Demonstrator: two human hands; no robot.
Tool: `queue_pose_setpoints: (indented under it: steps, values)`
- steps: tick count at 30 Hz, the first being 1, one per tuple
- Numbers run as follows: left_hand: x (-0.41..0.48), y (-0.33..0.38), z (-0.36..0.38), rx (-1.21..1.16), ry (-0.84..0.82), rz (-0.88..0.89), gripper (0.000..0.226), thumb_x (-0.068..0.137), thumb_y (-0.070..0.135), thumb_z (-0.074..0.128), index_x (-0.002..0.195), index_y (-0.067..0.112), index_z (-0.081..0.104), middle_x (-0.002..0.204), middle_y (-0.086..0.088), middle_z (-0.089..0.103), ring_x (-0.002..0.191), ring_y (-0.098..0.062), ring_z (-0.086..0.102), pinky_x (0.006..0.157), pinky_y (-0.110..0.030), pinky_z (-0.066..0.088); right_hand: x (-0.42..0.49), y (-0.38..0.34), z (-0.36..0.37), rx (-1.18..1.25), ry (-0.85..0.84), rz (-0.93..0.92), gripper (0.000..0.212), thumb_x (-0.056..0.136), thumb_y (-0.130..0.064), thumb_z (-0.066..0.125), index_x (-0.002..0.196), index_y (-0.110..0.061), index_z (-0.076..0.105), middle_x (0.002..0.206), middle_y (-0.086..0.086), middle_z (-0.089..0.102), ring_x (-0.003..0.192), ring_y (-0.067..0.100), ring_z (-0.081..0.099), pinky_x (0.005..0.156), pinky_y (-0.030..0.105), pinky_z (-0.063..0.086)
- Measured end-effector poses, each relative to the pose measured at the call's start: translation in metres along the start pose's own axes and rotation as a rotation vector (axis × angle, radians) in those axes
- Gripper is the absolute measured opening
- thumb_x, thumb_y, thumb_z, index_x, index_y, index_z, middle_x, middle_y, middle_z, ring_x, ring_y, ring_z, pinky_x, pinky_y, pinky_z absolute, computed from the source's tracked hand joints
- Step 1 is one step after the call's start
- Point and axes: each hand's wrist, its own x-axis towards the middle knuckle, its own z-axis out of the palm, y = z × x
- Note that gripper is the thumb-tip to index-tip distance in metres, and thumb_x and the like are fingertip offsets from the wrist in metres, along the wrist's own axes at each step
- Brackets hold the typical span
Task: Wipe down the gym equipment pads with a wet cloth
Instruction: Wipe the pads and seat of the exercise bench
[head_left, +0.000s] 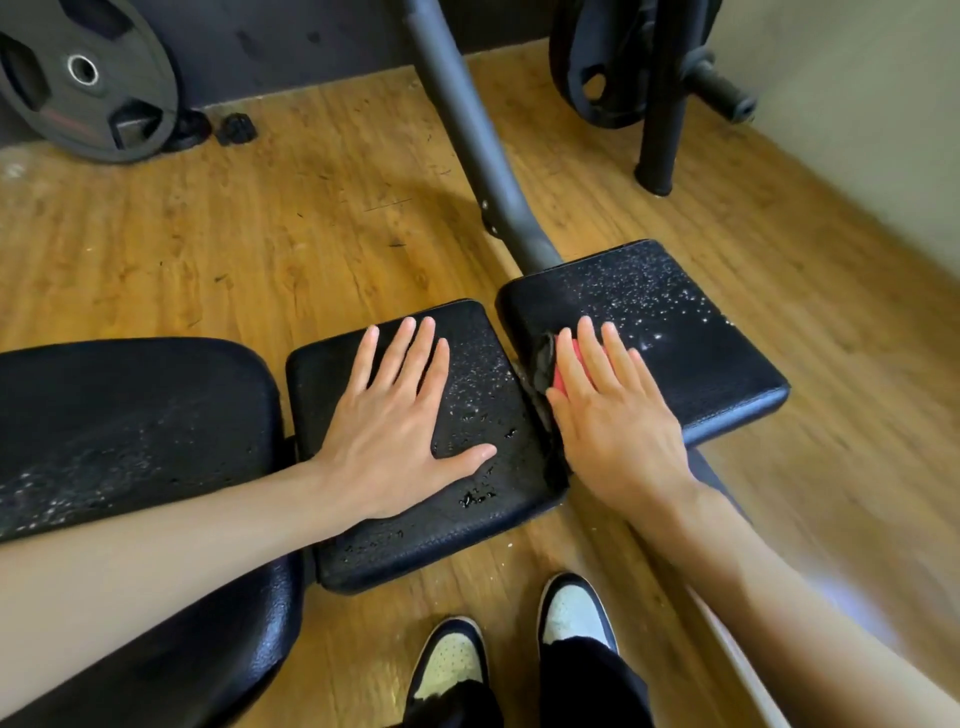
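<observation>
Two black pads lie side by side, both speckled with water droplets. My left hand (400, 421) rests flat with straight, spread fingers on the middle pad (415, 540). My right hand (613, 410) presses flat on a red and dark cloth (550, 364) at the left edge of the right pad (675, 322). Most of the cloth is hidden under that hand. A larger black pad (130, 415) sits at the left, also wet near its front.
A grey metal frame tube (467, 140) runs back from between the pads. A weight plate (83, 78) leans at the back left; more plates hang on a black rack (660, 104) at the back right. Wooden floor surrounds the bench. My shoes (519, 639) stand below.
</observation>
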Motion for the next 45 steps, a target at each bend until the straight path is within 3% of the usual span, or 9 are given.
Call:
queue_pose_setpoints:
  steps: [3,8,12,19,22,29,34,41,45]
  values:
    - [0.002,0.001,-0.001,-0.006,0.030,0.043,0.111,0.087,0.088,0.006,0.165,0.008,0.011,0.172,-0.014,0.000,0.160,-0.030,-0.005,0.127,-0.057,0.005,-0.022,0.002,0.001,-0.010,0.015,0.062,0.062,0.107,-0.041,0.021,0.159,-0.009,0.032,0.167,0.015,0.026,0.156,0.035,0.017,0.125,0.050,0.020]
    - [0.003,0.001,0.002,-0.018,0.001,0.052,0.112,0.086,0.089,0.002,0.165,0.010,0.012,0.173,-0.013,0.004,0.160,-0.029,-0.005,0.128,-0.054,0.001,0.056,0.000,0.002,0.007,-0.036,0.072,0.064,0.110,-0.046,0.009,0.164,-0.013,0.007,0.172,0.009,-0.001,0.158,0.031,-0.010,0.128,0.047,0.001]
    - [0.003,0.000,0.003,-0.030,0.006,0.049,0.111,0.088,0.088,0.003,0.164,0.010,0.015,0.172,-0.012,0.007,0.160,-0.030,-0.002,0.128,-0.055,0.001,0.129,0.000,0.002,0.008,-0.051,0.066,0.065,0.109,-0.047,0.009,0.164,-0.013,0.001,0.172,0.008,-0.008,0.156,0.030,-0.018,0.128,0.048,-0.004]
    - [0.002,-0.001,0.005,-0.051,0.004,0.048,0.111,0.087,0.089,0.000,0.165,0.011,0.010,0.173,-0.009,0.002,0.160,-0.027,-0.005,0.128,-0.053,-0.003,0.045,0.006,-0.003,0.008,-0.036,-0.042,0.072,0.103,-0.048,0.002,0.163,-0.010,0.015,0.171,0.011,0.012,0.158,0.032,0.003,0.126,0.049,0.015]
    - [0.003,-0.001,0.005,-0.050,-0.008,0.053,0.112,0.085,0.089,-0.004,0.165,0.011,0.007,0.173,-0.010,-0.001,0.159,-0.026,-0.007,0.128,-0.053,-0.003,0.001,0.025,-0.010,-0.015,-0.083,0.007,0.062,0.109,-0.043,0.007,0.164,-0.016,0.009,0.172,0.006,0.002,0.159,0.027,-0.006,0.128,0.046,0.004]
    - [0.005,0.000,0.006,-0.094,-0.021,0.055,0.113,0.085,0.089,-0.002,0.165,0.011,0.005,0.173,-0.011,-0.003,0.160,-0.026,-0.008,0.129,-0.051,0.000,0.072,0.031,-0.004,-0.050,-0.034,0.037,0.068,0.106,-0.049,0.002,0.164,-0.014,0.006,0.172,0.007,0.002,0.158,0.031,-0.011,0.128,0.049,-0.001]
    - [0.005,-0.001,0.008,-0.082,-0.007,0.059,0.110,0.087,0.088,0.001,0.165,0.010,0.006,0.173,-0.011,-0.002,0.160,-0.026,-0.006,0.129,-0.051,0.001,0.125,0.000,0.003,-0.027,-0.061,-0.023,0.063,0.110,-0.044,0.014,0.164,-0.015,0.001,0.172,0.006,-0.002,0.157,0.032,-0.015,0.128,0.047,-0.003]
    - [0.004,-0.001,0.009,-0.087,-0.001,0.063,0.110,0.088,0.088,0.002,0.165,0.010,0.007,0.173,-0.010,-0.001,0.160,-0.025,-0.005,0.129,-0.051,0.002,0.032,0.005,-0.001,-0.059,-0.019,-0.214,0.061,0.108,-0.036,0.033,0.163,-0.012,0.020,0.170,0.009,0.017,0.158,0.031,0.008,0.127,0.047,0.014]
    - [0.004,-0.001,0.007,-0.085,-0.011,0.057,0.111,0.087,0.088,0.001,0.165,0.010,0.006,0.173,-0.010,-0.002,0.160,-0.025,-0.006,0.129,-0.050,0.002,0.001,0.017,-0.002,-0.031,-0.015,-0.188,0.058,0.109,-0.038,0.027,0.162,-0.013,0.024,0.169,0.008,0.021,0.158,0.029,0.011,0.126,0.045,0.016]
